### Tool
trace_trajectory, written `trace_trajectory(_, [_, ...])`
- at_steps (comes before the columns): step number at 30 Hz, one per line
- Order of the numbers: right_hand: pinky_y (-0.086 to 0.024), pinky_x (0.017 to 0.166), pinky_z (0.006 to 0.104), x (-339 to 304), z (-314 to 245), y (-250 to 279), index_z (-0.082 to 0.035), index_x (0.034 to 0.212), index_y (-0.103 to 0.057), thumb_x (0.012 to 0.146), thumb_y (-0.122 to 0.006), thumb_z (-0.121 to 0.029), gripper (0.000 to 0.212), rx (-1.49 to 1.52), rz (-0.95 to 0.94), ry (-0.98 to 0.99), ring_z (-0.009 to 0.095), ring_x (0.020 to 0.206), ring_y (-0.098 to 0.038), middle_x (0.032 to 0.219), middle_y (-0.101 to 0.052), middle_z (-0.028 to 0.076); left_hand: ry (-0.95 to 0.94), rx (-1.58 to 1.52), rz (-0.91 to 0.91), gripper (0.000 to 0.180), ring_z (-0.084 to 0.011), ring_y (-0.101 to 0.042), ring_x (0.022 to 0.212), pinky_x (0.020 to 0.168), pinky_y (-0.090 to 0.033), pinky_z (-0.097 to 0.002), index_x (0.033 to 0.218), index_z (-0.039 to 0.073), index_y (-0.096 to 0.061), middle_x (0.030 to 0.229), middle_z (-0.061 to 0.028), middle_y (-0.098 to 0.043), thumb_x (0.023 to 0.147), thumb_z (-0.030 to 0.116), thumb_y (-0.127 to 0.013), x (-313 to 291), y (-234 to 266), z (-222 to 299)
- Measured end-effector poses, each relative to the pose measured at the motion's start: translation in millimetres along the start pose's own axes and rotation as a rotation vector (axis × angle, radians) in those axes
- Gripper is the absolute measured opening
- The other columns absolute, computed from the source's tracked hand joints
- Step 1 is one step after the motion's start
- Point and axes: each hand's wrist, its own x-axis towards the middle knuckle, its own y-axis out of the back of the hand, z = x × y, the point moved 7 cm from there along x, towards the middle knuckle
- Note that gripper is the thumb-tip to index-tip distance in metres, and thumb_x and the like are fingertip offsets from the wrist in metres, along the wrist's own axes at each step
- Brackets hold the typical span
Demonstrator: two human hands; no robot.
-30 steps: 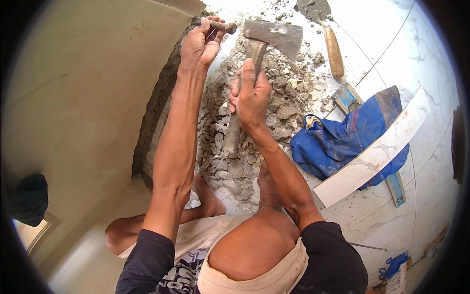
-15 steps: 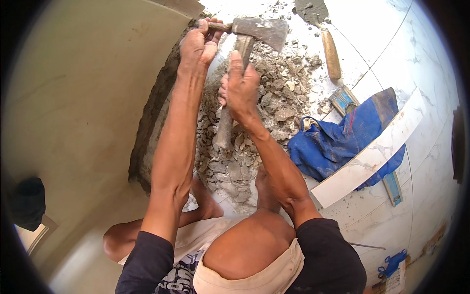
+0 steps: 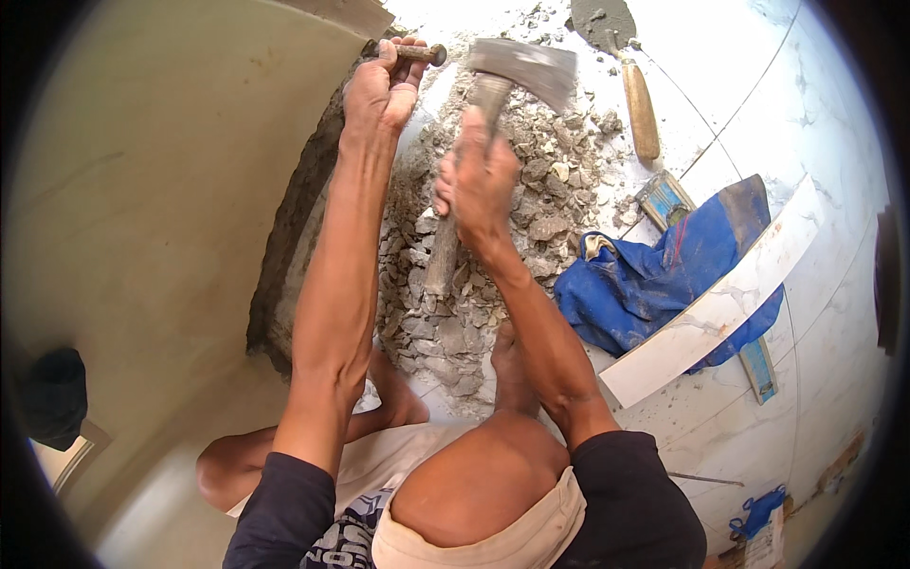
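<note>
My left hand [image 3: 381, 87] is closed round a metal chisel [image 3: 417, 53], whose round struck end points right. The chisel's other end is toward the broken lower edge of the wall [image 3: 296, 213], hidden by my fingers. In my right hand [image 3: 479, 185] is a hatchet with a wooden handle [image 3: 442, 264], gripped mid-handle. Its steel head [image 3: 526, 71], blurred by motion, is a short gap to the right of the chisel's end. Grey rubble [image 3: 545, 199] lies beneath both hands.
A trowel [image 3: 641, 109] with mortar on its blade lies at the far right. Nearer are a blue cloth [image 3: 645, 284], a white tile strip [image 3: 716, 299] across it, and a blue level-like bar [image 3: 758, 365] underneath. The plastered wall [image 3: 161, 209] rises on the left.
The hatchet and my right hand have swung right, away from the chisel, opening a gap between hatchet head and chisel end. My left hand has stayed nearly in place.
</note>
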Motion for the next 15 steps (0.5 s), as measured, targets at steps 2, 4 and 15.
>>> trace_trajectory(2, [-0.037,0.029,0.0239,-13.9,-16.3,8.7,-0.009,0.078,-0.042,0.101,-0.042,-0.052,0.048,0.168,0.121,0.096,0.007,0.036,-0.04,0.053,-0.042,-0.002,-0.009,0.039,0.042,0.021,-0.032,-0.062,0.101,0.097,-0.053,-0.0472,0.113,-0.008,-0.05,0.108,-0.0215,-0.059,0.1,0.009,-0.05,-8.8,-0.7,1.8])
trace_trajectory(4, [-0.036,0.029,0.0236,-26.0,-29.1,22.3,-0.01,0.078,-0.042,0.101,-0.041,-0.053,0.049,0.42,0.36,0.215,0.007,0.036,-0.039,0.053,-0.042,-0.002,-0.004,0.042,0.047,0.021,-0.0289,-0.061,0.102,0.095,-0.054,-0.0409,0.113,-0.008,-0.05,0.109,-0.0194,-0.058,0.099,0.007,-0.051,-14.7,-7.2,0.7])
trace_trajectory(15, [-0.035,0.029,0.023,-24.0,-19.6,-2.2,-0.011,0.078,-0.042,0.102,-0.041,-0.048,0.044,0.444,0.284,0.215,0.008,0.037,-0.04,0.052,-0.039,-0.002,0.025,0.005,0.015,0.023,-0.0292,-0.063,0.099,0.095,-0.056,-0.0402,0.111,-0.009,-0.051,0.107,-0.0216,-0.06,0.099,0.01,-0.053,-4.1,0.8,4.9])
